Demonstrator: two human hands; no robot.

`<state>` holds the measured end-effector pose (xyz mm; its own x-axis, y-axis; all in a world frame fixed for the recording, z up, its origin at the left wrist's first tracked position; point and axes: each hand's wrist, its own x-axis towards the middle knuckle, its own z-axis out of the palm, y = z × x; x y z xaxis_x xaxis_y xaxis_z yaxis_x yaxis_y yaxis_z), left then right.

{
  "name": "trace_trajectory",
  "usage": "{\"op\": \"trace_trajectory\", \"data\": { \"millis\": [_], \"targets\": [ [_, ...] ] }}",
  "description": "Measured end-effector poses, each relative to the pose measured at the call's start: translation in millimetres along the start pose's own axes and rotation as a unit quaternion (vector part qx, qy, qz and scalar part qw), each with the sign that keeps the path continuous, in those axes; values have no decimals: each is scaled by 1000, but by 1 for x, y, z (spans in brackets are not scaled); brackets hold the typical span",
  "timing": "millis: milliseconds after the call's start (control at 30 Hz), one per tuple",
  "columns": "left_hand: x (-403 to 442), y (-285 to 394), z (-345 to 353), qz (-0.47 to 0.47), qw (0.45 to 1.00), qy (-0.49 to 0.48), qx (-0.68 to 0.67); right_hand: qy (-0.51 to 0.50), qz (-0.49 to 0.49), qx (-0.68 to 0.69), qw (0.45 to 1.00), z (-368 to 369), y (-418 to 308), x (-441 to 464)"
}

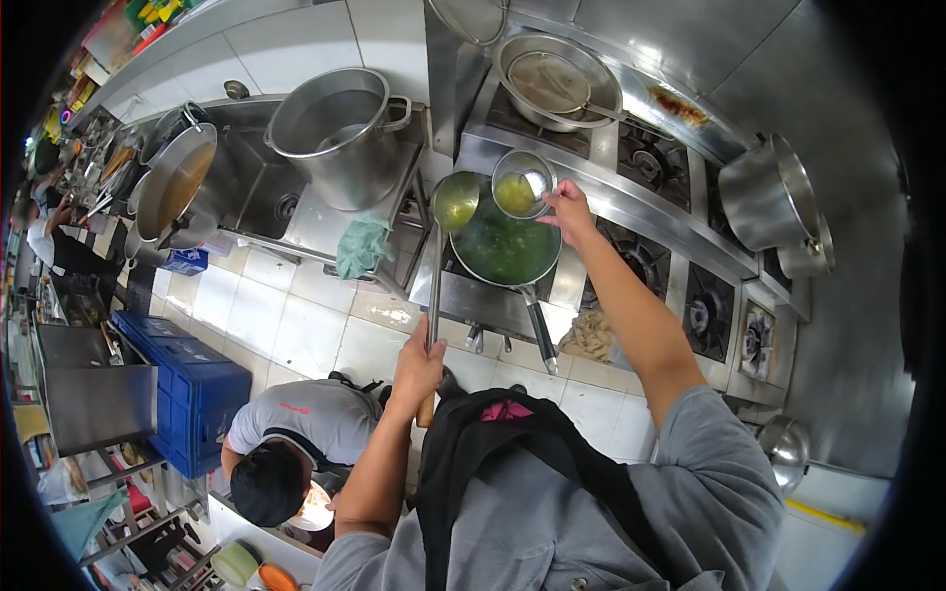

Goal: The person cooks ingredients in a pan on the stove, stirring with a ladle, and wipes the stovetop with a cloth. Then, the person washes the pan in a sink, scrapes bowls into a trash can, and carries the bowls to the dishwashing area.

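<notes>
Standing by the stove [645,229]. The left hand [421,366] is curled fully round the ladle [437,281] near its wooden end; the long shaft probably keeps the fingers back from the heat. The ladle's head, with yellow-green liquid in it, sits level at the pan's left edge, presumably against spilling. Right hand [567,210] pinches a small steel bowl [538,181] by the rim, thumb and fingers part closed, likely to stay clear of the similar liquid inside.

Bowl hangs over the far side of the pan [542,333], so drips should fall into the green liquid [507,246]. Whether ladle and bowl touch, cannot tell. Pan stands on the stove, handle towards the cook, within easy reach.
</notes>
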<state>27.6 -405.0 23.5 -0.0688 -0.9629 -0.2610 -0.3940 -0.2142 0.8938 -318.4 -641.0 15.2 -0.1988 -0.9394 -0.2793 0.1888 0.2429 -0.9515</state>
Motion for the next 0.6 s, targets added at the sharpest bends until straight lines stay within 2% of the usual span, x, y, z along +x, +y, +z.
{"op": "trace_trajectory", "data": {
  "millis": [67, 300, 533, 600],
  "targets": [
    [-1, 22, -8, -66, 997, -13, -27, -18, 4, -24, 1000, -1, 3, -13],
    [2, 20, -11, -55, 997, -25, -39, -28, 26, -24, 999, -20, 19, -58],
    [0, 31, -11, -92, 992, -61, -55, -1, 39, -17, 999, -58, 20, -75],
    [1, 31, -10, -90, 992, -63, -56, 22, 21, -77, 997, -69, 19, -65]
  ]
}}
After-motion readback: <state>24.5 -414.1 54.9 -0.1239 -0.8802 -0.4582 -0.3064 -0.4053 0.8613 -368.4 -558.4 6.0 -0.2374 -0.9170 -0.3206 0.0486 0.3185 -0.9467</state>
